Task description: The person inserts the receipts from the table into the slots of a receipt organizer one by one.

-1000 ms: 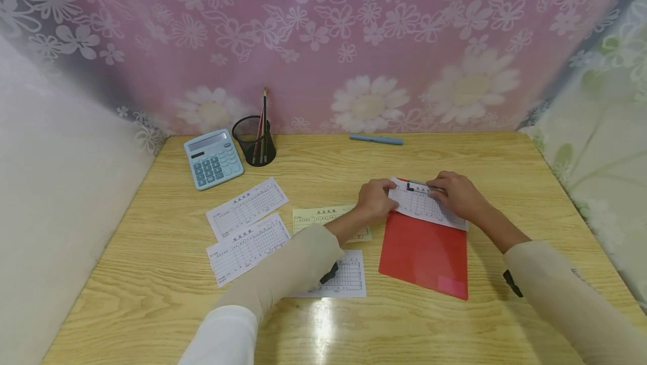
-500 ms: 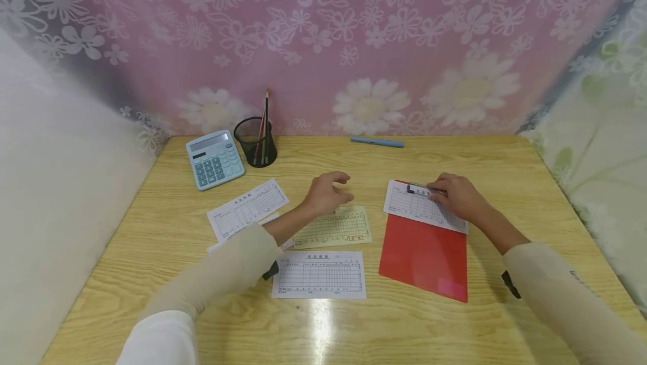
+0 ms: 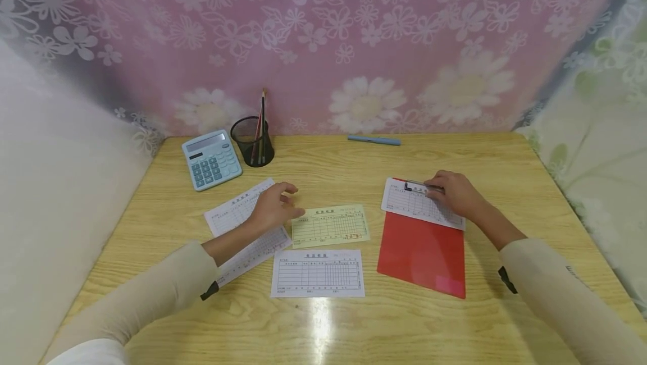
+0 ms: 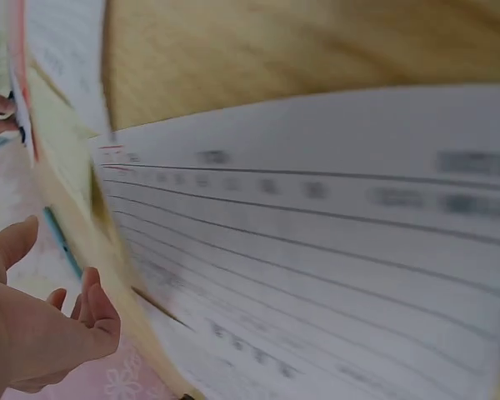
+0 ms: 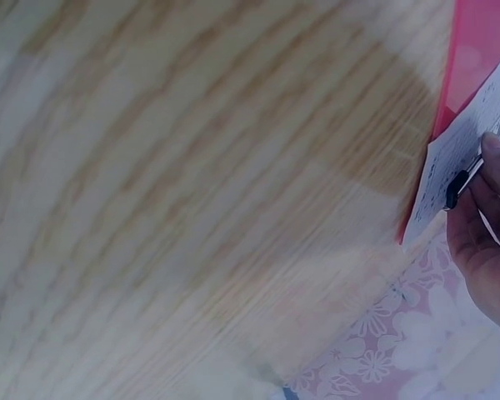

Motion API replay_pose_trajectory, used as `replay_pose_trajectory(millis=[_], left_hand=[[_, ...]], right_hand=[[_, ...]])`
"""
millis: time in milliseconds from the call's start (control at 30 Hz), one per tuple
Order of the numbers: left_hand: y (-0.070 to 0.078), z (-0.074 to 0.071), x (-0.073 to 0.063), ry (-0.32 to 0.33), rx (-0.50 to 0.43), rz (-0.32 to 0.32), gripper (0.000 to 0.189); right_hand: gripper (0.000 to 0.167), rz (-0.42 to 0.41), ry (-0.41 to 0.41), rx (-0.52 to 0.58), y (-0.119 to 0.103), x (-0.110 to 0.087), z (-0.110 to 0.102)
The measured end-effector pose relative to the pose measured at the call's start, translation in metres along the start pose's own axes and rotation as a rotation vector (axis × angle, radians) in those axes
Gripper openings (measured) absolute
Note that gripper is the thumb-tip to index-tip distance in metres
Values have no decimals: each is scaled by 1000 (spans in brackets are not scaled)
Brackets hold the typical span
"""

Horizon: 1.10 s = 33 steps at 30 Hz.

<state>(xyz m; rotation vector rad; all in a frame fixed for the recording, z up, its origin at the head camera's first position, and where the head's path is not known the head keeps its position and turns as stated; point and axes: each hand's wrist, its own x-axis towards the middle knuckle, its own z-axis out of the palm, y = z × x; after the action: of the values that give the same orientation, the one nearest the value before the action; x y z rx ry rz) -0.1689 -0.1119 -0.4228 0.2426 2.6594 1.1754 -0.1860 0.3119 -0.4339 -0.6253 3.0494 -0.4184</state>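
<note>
Relayed to me, the right hand (image 3: 453, 192) pinches the silver wire clip with black ends (image 5: 457, 190), fingers and thumb curled on it, at the top of the red plastic clipboard (image 3: 422, 255). A white printed slip (image 3: 401, 201) lies across the board's upper part beneath the clip; I judge the grip serves to work it. The left hand (image 3: 274, 205), half open and holding nothing, hangs over overlapping white printed sheets (image 3: 227, 216). The pale yellow printed slip (image 3: 331, 227) and separate white form (image 3: 317, 275) lie between, presumably spread for reach.
</note>
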Motion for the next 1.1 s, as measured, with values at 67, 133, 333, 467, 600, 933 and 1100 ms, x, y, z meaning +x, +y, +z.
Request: replay_pose_trajectory(millis=[67,133,333,467,600,933,1100], left_hand=[[-5,-1,-5,11,39,13,54],[-8,0,-9,19,59,25,55],[-8,6,-18,39,56,35,63],[-10,12,-23,50,108,39,64],[-13,16,-26,38,115,51,58],[-16,19,-27,15,105,83,28],[-15,21,-25,36,90,112,36]], right_hand=[[30,3,-4,-2,-1,0,-1],[30,5,-8,-1,-1,0,-2],[30,11,-11,4,-1,-2,-3],[29,13,-9,7,0,-1,-2],[30,14,-5,9,0,-1,-2],[30,3,3,17,1,0,1],[30,6,-4,16,0,1,0]])
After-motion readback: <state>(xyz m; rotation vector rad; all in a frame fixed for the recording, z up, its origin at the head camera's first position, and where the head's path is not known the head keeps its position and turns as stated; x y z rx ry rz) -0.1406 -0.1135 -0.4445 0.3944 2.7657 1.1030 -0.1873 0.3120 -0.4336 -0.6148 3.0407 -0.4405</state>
